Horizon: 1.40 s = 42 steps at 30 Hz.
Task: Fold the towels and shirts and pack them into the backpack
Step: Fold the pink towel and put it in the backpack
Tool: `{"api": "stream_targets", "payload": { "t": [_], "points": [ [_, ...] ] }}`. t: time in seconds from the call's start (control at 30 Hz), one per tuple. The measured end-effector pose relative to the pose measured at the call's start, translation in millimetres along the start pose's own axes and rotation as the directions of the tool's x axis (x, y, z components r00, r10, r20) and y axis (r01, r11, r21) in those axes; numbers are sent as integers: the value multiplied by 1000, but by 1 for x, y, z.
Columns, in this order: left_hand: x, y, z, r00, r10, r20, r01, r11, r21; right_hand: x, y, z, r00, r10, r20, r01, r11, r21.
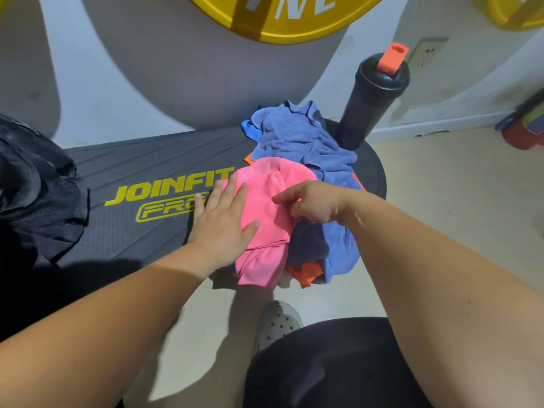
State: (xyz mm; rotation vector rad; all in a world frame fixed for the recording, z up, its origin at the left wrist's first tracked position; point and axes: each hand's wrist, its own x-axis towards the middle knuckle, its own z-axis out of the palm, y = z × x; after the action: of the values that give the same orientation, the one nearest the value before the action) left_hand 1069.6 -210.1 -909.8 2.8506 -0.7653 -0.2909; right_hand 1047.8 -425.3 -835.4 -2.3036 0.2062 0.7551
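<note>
A pink towel (265,219) lies crumpled on the right half of a dark step platform (132,172), its lower end hanging over the front edge. My left hand (220,222) rests flat on its left side, fingers straight and spread. My right hand (309,201) is on the towel's right edge with curled fingers; whether it pinches the cloth is not clear. Behind and under the towel lies a heap of blue cloth (300,136) with orange cloth (306,272) beneath it. A black mesh backpack (35,184) sits at the platform's left end.
A black shaker bottle (368,98) with an orange lid stands on the platform's far right end. A wall with a yellow sign is just behind. Beige floor extends to the right. My knee and a grey clog (276,322) are below the platform.
</note>
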Motion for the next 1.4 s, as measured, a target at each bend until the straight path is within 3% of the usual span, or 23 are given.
{"api": "stream_targets", "payload": {
  "t": [0.07,0.13,0.17,0.23,0.3,0.33,0.37,0.43,0.5,0.6,0.73,0.83,0.93,1.03,1.27,1.4],
  "points": [
    [2,1,7,999,-14,50,12,999,47,-1,2,0,1000,-25,-15,24,998,-52],
    [4,3,13,997,-29,66,25,998,61,2,1,2,979,-108,-170,80,983,-165],
    [4,3,16,998,-30,62,27,998,62,3,-1,2,939,-161,-305,102,974,-201],
    [5,3,21,998,-26,50,23,998,62,10,-7,4,782,-271,-561,157,957,-244],
    [5,2,25,999,-22,39,20,998,61,20,-15,9,672,-457,-583,236,878,-415],
    [6,1,26,999,-22,40,19,998,62,26,-16,15,698,-523,-488,241,814,-528],
    [6,0,27,999,-20,40,18,998,61,30,-16,22,770,-524,-363,220,752,-621],
    [5,-2,27,1000,-6,24,5,999,46,38,-8,36,904,-390,-174,141,657,-741],
    [1,-7,28,1000,11,-23,-10,1000,11,42,4,45,942,-315,-117,101,598,-795],
    [-9,-14,25,988,-11,-152,-4,995,-98,46,8,46,955,-278,-107,79,581,-810],
    [-14,-19,16,934,-277,-227,202,931,-304,50,-5,41,938,-323,-123,101,597,-796],
    [-8,-18,11,867,-476,-145,375,817,-439,51,-20,39,912,-392,-117,161,607,-778],
    [0,-17,9,853,-520,-49,438,763,-476,51,-32,43,909,-408,-83,217,636,-740],
    [7,-14,5,823,-566,47,477,644,-599,52,-34,45,925,-376,-43,223,633,-741],
    [7,-24,-1,855,-501,133,409,494,-767,50,-37,35,940,-319,-118,153,706,-692],
    [4,-60,-23,934,-290,207,320,426,-847,52,-55,34,954,-281,-103,161,772,-615]
  ]
}}
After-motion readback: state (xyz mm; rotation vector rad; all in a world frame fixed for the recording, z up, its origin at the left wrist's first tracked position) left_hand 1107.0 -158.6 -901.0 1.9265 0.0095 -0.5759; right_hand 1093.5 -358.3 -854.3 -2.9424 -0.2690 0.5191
